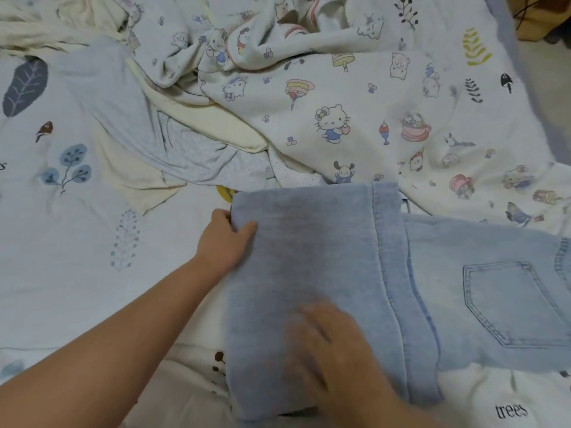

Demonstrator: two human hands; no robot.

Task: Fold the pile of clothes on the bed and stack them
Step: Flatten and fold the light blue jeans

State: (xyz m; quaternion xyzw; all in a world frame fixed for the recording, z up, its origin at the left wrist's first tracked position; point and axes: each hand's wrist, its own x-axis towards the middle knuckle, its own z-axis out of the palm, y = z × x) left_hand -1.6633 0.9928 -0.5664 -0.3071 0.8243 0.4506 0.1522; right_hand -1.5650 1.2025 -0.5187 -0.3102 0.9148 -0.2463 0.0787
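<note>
Light blue jeans (479, 288) lie on the bed at the lower right, their legs folded over towards the back pocket (513, 301). My left hand (224, 239) grips the folded edge at its upper left corner, thumb on top. My right hand (336, 350), blurred, lies flat on the folded denim near its lower part. Behind the jeans sits the pile: a cartoon-print white garment (324, 97), a pale grey-blue garment (123, 112) and a cream garment (191, 115), all unfolded.
The bed sheet (77, 242) is white with blue leaf prints. A white cloth printed "trees" (509, 409) lies under the jeans at the bottom right. A brown object (543, 17) sits off the bed at the top right.
</note>
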